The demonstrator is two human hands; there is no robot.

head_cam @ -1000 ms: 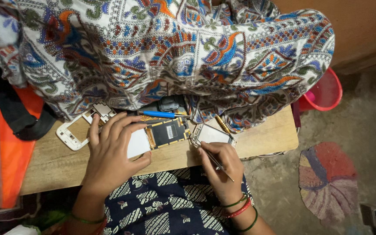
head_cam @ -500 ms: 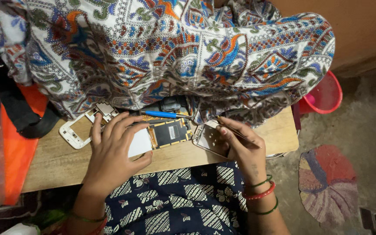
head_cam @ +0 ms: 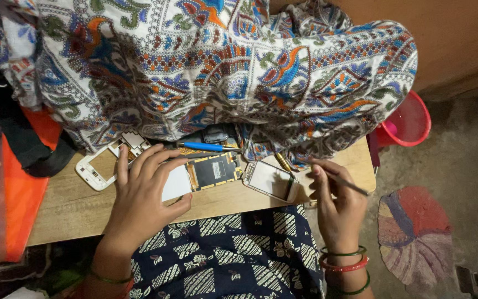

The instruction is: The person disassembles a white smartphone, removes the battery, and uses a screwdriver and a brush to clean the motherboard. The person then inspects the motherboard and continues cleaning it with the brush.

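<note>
Your left hand (head_cam: 142, 194) lies flat, fingers spread and pressing down, on the opened phone (head_cam: 203, 174) in the middle of the wooden board (head_cam: 67, 207); the palm covers the phone's white end, while the exposed circuit board with its dark centre and gold edges shows just past your fingertips. Your right hand (head_cam: 336, 202) is closed in a pinch around a thin metal tool (head_cam: 341, 180), held like a pen, with its tip pointing toward the board's right end. Just left of that hand, and apart from it, lies a detached white phone frame with a screen panel (head_cam: 269, 180), tilted slightly, its near corner almost touching the opened phone. Behind the phone a blue-handled screwdriver (head_cam: 206, 147) rests along the back edge of the board, partly under the fold of the patterned cloth (head_cam: 222, 66) that drapes over the far side. To the left of your left hand sits another white phone shell (head_cam: 103, 163), empty side up, close to your fingers. Green and red bangles (head_cam: 344, 263) ring your right wrist. Off the board's right end stands a red plastic bucket (head_cam: 410, 122) on the floor, and a round woven mat (head_cam: 416, 235) lies nearer you.
</note>
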